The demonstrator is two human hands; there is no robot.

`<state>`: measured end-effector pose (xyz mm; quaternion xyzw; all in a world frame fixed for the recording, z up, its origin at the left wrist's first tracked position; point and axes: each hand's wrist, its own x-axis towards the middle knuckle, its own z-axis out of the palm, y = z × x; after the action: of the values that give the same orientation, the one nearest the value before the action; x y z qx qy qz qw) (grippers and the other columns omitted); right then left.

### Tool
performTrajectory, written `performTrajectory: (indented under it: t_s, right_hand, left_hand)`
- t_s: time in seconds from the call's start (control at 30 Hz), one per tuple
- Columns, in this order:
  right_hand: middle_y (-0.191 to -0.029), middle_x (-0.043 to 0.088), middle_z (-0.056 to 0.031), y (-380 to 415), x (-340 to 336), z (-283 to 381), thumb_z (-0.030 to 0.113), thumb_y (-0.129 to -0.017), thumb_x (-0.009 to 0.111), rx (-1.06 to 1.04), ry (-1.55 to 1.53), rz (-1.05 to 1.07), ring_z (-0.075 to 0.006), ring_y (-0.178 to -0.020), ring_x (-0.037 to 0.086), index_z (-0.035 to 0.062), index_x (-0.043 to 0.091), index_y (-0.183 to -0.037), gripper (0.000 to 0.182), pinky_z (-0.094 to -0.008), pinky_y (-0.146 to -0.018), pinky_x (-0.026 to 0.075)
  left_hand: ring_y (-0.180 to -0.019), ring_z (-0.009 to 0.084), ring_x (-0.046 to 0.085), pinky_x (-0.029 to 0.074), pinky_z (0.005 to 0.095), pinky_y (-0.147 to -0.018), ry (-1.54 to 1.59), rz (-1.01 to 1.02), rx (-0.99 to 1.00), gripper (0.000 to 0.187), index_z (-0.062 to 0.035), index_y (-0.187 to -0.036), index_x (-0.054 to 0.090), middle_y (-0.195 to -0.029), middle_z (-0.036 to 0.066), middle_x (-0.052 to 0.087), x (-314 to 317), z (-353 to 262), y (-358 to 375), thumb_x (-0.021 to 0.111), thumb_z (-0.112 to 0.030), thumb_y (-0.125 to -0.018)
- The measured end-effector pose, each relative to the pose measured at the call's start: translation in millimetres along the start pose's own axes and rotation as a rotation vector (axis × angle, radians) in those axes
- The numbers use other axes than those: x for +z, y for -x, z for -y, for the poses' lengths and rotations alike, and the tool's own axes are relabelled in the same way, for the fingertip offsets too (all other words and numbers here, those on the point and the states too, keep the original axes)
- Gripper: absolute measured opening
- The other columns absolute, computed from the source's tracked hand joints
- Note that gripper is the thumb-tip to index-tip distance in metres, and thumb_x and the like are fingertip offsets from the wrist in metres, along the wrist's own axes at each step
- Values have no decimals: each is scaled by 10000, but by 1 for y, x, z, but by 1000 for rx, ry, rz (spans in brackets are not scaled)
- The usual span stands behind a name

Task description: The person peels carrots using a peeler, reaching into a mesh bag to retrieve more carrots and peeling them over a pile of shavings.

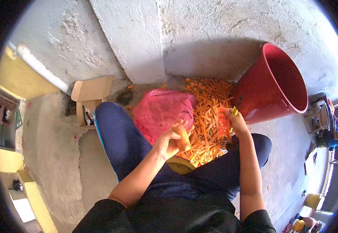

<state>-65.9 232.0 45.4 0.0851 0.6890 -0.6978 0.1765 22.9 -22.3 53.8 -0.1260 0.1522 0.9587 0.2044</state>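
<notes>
My left hand [169, 141] is wrapped round a peeled orange root, likely a carrot [182, 139], held above the front of the pink plastic bag [163, 108]. In my right hand [238, 123] is a small tool with a yellow-green handle [235, 111], apart from the root. An orange perforated piece [223, 121] shows beside that hand; whether it is gripped too is unclear. Below and between both hands lies a heap of orange strips [206, 132]. Part of a yellow container rim [180, 166] shows under the left forearm.
A large red bucket [258, 87] leans at the right of the heap, by the wall. An open cardboard box [90, 90] stands left of my knee. Stacked items [322, 116] are at the far right. Orange scraps lie along the wall's foot.
</notes>
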Motion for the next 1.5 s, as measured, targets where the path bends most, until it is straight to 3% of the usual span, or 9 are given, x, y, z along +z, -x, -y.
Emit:
performTrajectory:
  t_s: [0.13, 0.27, 0.3, 0.5, 0.6, 0.7, 0.8, 1.1, 1.5]
  right_hand:
    - [-740, 560, -1, 1, 10, -10, 154, -843, 488, -49, -63, 18, -88, -647, 532, 35, 536, -884, 135, -244, -587, 441]
    - [-738, 561, -8, -2, 29, -23, 160, -832, 506, -56, -188, -6, -98, -646, 538, 42, 534, -848, 122, -242, -593, 446]
    - [-745, 563, -7, 3, 38, -18, 171, -828, 515, -67, -200, 2, -105, -652, 544, 51, 531, -855, 124, -251, -599, 458]
    - [-789, 570, -19, 16, 69, 6, 189, -833, 506, -61, -373, -30, -113, -659, 550, 55, 523, -910, 155, -260, -585, 459]
    - [-772, 571, -14, -5, 46, -21, 189, -836, 498, -45, -404, -19, -111, -639, 549, 52, 528, -906, 156, -252, -575, 460]
    - [-686, 540, 5, -1, 48, -9, 175, -829, 512, 5, -417, -114, -102, -549, 524, 77, 519, -802, 102, -251, -489, 441]
    - [-671, 547, 3, -4, 45, -13, 167, -820, 524, 54, -451, -156, -106, -542, 532, 82, 520, -810, 85, -245, -475, 439]
    - [-727, 587, -14, -8, 51, -23, 202, -813, 534, 200, -555, -62, -123, -586, 554, 69, 555, -866, 145, -248, -522, 448]
    - [-733, 576, -2, -2, 69, -18, 188, -809, 545, 45, -312, -140, -104, -591, 540, 57, 549, -885, 150, -245, -539, 445]
  left_hand:
    - [-952, 295, 514, 451, 412, -790, 243, -87, -310, 202, -18, -895, 500, -953, 113, 540, -13, 1, -9, 452, -94, -714]
    - [-875, 293, 543, 483, 419, -740, 167, 6, -339, 255, -27, -922, 500, -949, 161, 542, -54, 16, -20, 447, -256, -821]
    - [-829, 299, 559, 496, 417, -709, 22, -241, -309, 337, -30, -946, 499, -914, 156, 556, -35, 19, -20, 444, -344, -835]
    - [-744, 278, 574, 512, 408, -665, 150, -353, -291, 430, -46, -1000, 493, -872, 137, 573, -9, 19, -27, 447, -432, -815]
    - [-705, 239, 555, 500, 368, -646, 168, -58, -593, 497, -52, -995, 488, -874, 118, 562, -56, 11, -31, 460, -501, -783]
    - [-696, 208, 528, 472, 337, -584, -56, -183, -441, 518, -79, -969, 497, -848, 86, 551, -68, 17, -27, 457, -551, -761]
    - [-723, 214, 521, 441, 365, -550, -271, -635, -97, 470, -115, -927, 513, -811, 57, 544, -62, 28, -36, 438, -552, -771]
    - [-935, 298, 496, 356, 444, -898, 261, 3, -130, 281, -78, -942, 501, -967, 112, 540, -42, 26, -25, 518, -272, -739]
    - [-991, 264, 501, 415, 367, -875, 303, -125, -131, 323, -8, -1053, 441, -1071, 160, 502, -21, 35, -30, 483, -220, -813]
